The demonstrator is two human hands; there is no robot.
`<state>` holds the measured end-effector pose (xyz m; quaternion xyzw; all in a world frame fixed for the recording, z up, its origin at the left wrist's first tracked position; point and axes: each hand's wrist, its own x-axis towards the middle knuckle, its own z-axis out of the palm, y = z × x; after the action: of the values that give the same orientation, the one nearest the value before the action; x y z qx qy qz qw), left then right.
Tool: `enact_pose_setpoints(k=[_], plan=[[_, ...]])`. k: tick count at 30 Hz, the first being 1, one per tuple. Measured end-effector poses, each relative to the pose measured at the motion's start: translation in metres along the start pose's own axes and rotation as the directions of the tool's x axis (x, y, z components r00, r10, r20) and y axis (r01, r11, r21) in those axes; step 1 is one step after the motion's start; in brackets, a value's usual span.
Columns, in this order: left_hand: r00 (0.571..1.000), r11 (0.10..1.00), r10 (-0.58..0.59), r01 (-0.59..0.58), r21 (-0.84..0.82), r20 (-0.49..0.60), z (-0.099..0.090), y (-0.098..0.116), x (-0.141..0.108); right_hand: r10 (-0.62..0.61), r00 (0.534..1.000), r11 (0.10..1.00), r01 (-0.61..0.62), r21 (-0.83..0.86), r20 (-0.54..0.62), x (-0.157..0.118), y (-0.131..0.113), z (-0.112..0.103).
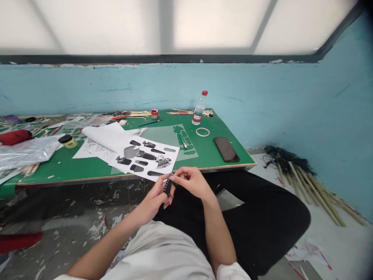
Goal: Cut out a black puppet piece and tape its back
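Between my two hands, just off the table's front edge, is a small dark cut-out piece with a row of light marks. My left hand has its fingers closed around the lower part of it. At its upper end, my right hand pinches with thumb and finger. Behind them on the table lies a white printed sheet with several dark shapes on it. A translucent sheet with cut-out openings lies beyond, with a green-handled craft knife on top.
The green table bears a phone, a water bottle, a tape ring, a red paint jar and a black-lidded jar. Bamboo sticks lie on the floor at right. Paper scraps litter the floor.
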<state>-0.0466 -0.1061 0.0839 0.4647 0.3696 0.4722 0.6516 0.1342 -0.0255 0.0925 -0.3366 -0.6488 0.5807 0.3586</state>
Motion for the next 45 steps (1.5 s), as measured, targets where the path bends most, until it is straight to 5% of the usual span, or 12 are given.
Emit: enact_pose_setpoints(k=[45], plan=[[1.0, 1.0, 0.008, -0.008, 0.009, -0.014, -0.0025, -0.0048, -0.0021, 0.031, 0.999, 0.999, -0.032, -0.017, -0.014, -0.0004, -0.0006, 0.001]])
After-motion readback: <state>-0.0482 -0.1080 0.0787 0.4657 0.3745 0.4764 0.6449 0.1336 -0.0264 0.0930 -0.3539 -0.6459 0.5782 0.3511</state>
